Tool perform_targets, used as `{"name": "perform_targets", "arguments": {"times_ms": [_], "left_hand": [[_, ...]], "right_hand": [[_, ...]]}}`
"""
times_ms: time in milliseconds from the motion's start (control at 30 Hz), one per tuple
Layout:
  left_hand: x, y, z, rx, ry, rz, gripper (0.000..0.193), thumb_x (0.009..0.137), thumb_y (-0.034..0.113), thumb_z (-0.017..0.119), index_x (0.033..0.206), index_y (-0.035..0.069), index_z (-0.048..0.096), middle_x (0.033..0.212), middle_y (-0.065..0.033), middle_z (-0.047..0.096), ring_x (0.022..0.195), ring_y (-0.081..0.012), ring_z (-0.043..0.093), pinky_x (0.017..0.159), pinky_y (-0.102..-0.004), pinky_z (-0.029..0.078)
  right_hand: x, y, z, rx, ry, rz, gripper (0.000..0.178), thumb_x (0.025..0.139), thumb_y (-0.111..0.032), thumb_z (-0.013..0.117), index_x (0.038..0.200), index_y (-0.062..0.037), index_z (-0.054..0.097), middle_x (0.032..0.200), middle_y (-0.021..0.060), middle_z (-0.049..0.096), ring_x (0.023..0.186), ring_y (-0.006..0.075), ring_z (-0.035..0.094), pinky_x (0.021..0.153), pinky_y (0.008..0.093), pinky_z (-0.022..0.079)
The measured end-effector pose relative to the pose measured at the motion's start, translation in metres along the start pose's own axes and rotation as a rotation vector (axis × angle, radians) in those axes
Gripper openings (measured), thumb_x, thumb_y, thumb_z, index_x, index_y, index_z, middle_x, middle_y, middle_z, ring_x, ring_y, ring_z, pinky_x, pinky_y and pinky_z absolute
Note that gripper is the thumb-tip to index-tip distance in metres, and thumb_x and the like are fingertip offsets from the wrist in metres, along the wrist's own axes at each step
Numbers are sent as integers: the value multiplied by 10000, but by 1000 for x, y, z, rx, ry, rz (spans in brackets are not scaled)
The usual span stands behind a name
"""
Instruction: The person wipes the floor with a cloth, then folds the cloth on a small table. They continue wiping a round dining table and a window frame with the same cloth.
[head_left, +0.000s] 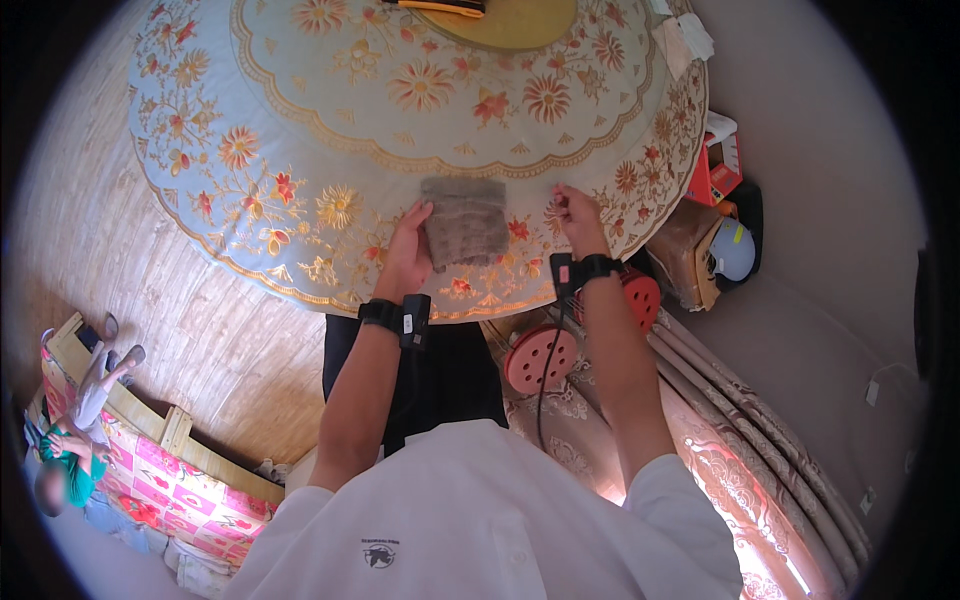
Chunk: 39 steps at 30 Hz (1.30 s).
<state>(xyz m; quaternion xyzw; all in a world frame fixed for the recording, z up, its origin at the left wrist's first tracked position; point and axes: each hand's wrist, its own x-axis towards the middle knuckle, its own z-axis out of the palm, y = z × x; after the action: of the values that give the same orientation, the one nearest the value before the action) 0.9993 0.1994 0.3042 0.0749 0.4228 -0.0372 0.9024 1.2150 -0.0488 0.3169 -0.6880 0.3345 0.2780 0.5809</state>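
far: orange-and-black object, partly cut off | right: red box, pale-blue rounded object | near right: two red perforated stools, patterned curtain | near left: person in green, pink-patterned bed

A home, by its furnishings: under the hands, a flowered cloth drapes a round tabletop; close below the right one stand 2 red stools, with patterned curtains beyond. Far to the left of both, past wood-look flooring, a person rests on a wood-framed bed or couch with pink floral covers.
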Motion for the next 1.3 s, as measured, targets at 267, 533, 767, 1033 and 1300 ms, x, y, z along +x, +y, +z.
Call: {"name": "perform_targets", "arguments": {"times_ms": [267, 533, 767, 1033, 1300], "left_hand": [[4, -3, 1, -15, -23, -22, 457, 1039, 253, 627, 1446, 85, 502, 1395, -72, 597, 1300, -263, 577, 1106, -453, 482], [4, -1, 1, -19, 29, -21, 444, 1048, 245, 610, 1445, 82, 500, 1406, -77, 591, 1312, -261, 573, 1117, -456, 476], [7, 1, -3, -10, -29, -3, 433, 1045, 252, 617, 1431, 84, 520, 1380, -71, 603, 1295, -258, 580, 1109, -455, 480], [-5, 5, 10, -25, -21, -24, 575, 1052, 217, 608, 1561, 50, 399, 1475, -64, 546, 1353, -236, 525, 1127, -414, 453], [-3, 4, 5, 6, -51, -17, 512, 1052, 265, 600, 1510, 89, 454, 1449, -85, 559, 1337, -272, 546, 1133, -452, 455]], "right_hand": [[25, -21, -46, -87, 124, -22, 179, 1016, -221, 678, 970, -48, 692, 837, 30, 680, 663, 93, 557, 500, 241, 384], [-53, 26, 40, 104, -85, -44, 189, 1050, -162, 630, 969, -1, 688, 888, 79, 712, 652, 128, 576, 542, 269, 447], [21, -16, -23, -16, 2, -140, 163, 1029, -132, 628, 949, -1, 682, 825, 35, 671, 598, 86, 507, 517, 223, 408], [1, -2, -11, -12, -48, -119, 168, 1020, -184, 658, 978, -30, 711, 918, 84, 738, 708, 115, 624, 545, 223, 463], [-62, 45, 46, 122, -48, -19, 126, 1032, -172, 642, 1030, -46, 633, 961, 78, 717, 730, 126, 629, 567, 229, 477]]}}
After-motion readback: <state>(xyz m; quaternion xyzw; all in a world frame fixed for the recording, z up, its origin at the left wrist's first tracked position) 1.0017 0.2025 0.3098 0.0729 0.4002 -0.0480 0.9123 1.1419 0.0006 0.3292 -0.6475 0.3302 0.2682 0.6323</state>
